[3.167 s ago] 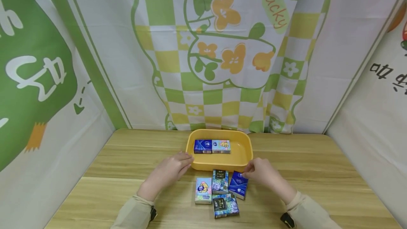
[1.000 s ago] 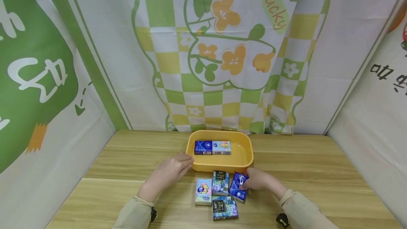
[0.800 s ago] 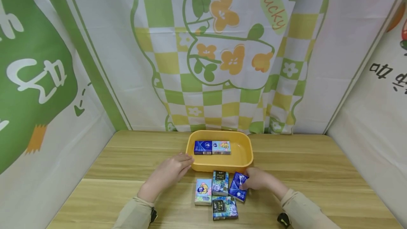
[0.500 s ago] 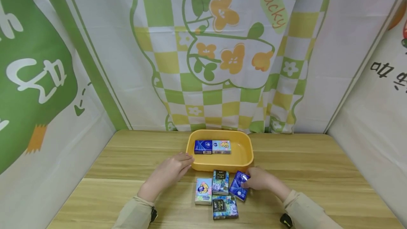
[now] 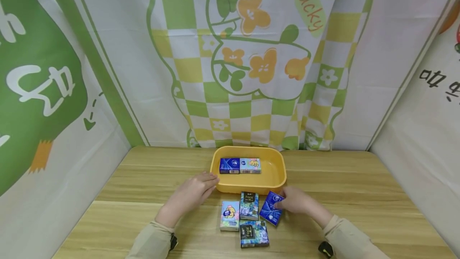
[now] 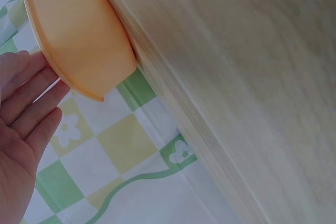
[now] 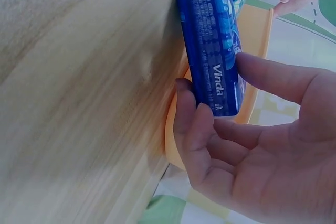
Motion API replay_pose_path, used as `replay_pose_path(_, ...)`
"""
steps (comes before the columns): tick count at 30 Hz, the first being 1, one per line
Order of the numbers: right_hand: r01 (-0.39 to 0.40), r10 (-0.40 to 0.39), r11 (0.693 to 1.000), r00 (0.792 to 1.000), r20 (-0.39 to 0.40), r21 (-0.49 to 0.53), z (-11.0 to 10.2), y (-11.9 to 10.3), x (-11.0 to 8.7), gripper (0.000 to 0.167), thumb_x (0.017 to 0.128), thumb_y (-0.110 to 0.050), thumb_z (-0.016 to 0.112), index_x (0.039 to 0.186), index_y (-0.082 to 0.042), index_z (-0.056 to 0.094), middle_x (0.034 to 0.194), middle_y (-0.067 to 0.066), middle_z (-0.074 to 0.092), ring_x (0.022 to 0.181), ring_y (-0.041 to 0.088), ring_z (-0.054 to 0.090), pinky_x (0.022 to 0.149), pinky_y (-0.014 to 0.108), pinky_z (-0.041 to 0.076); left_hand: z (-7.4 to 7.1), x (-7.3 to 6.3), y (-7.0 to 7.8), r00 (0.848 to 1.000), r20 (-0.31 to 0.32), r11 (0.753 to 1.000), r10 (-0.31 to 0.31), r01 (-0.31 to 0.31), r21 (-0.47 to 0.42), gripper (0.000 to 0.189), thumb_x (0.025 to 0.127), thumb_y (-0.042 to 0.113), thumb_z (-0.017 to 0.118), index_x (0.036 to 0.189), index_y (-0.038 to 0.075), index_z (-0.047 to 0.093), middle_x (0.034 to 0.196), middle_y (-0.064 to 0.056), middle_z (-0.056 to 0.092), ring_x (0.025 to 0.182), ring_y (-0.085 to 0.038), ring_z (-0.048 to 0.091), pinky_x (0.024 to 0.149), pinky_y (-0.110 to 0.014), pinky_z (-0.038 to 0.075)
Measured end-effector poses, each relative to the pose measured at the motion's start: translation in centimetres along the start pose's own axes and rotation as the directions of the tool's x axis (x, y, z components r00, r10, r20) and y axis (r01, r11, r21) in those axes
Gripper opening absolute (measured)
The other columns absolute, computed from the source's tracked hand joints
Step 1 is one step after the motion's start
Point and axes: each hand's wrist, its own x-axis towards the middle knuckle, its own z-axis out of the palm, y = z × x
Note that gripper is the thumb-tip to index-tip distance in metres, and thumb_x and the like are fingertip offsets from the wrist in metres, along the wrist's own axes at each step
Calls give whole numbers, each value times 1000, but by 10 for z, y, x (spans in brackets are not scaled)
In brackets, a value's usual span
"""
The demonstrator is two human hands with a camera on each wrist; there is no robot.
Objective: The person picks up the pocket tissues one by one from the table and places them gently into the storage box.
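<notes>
My right hand pinches a blue Vinda tissue pack by its right edge, just in front of the yellow tray. In the right wrist view the thumb lies on one face of that pack and the curled fingers are at its other side. My left hand touches the tray's left front corner; the left wrist view shows its fingers extended along the rim. Left of the blue pack lie a pastel pack with a yellow cartoon figure and two floral packs with black labels.
Inside the tray, at the back left, another blue pack and a pastel pack lie side by side. The wooden table runs back to a checkered curtain, with white fabric at both sides.
My right hand has taken hold of the blue pack's right edge; the pack has turned clockwise and shifted slightly toward the tray. The left hand stays at the tray's corner.
</notes>
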Motion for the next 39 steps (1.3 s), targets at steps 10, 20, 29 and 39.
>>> replay_pose_path(10, 31, -27, 996, 999, -46, 84, -5, -4, -3, 25, 71, -12, 79, 84, -1, 62, 75, 3, 61, 70, 16, 54, 58, 26, 46, 1, 0, 0, 1000, -12, 1000, 10, -10, 7, 27, 87, 11, 68, 113, 4, 68, 114, -12, 69, 106, -28, 66, 93, -37, 56)
replay_pose_path(20, 19, -17, 999, 998, -64, 33, -8, -7, -7, 29, 69, -13, 81, 88, -3, 61, 73, 2, 57, 67, 16, 51, 56, 26, 43, 1, -1, -1, 1000, 9, 1000, 6, -6, 11, 28, 88, 14, 66, 115, 4, 67, 116, -12, 68, 107, -28, 65, 94, -38, 55)
replay_pose_path(29, 9, -7, 999, 999, -49, 41, -15, -12, -12, 31, 68, -15, 83, 87, -5, 61, 71, 2, 56, 64, 16, 49, 53, 24, 41, -1, -1, 0, 1000, 17, 1000, -17, 17, 9, 27, 90, 15, 65, 116, 6, 67, 117, -10, 68, 109, -27, 64, 96, -38, 53)
replay_pose_path(39, 23, -19, 996, 999, -44, 85, -24, -18, -16, 36, 72, -13, 81, 104, -6, 63, 66, 3, 57, 56, 15, 53, 47, 24, 43, 1, 0, 0, 999, 23, 1000, -23, 23, 3, 27, 90, 15, 64, 115, 5, 67, 118, -11, 67, 110, -27, 64, 97, -38, 53)
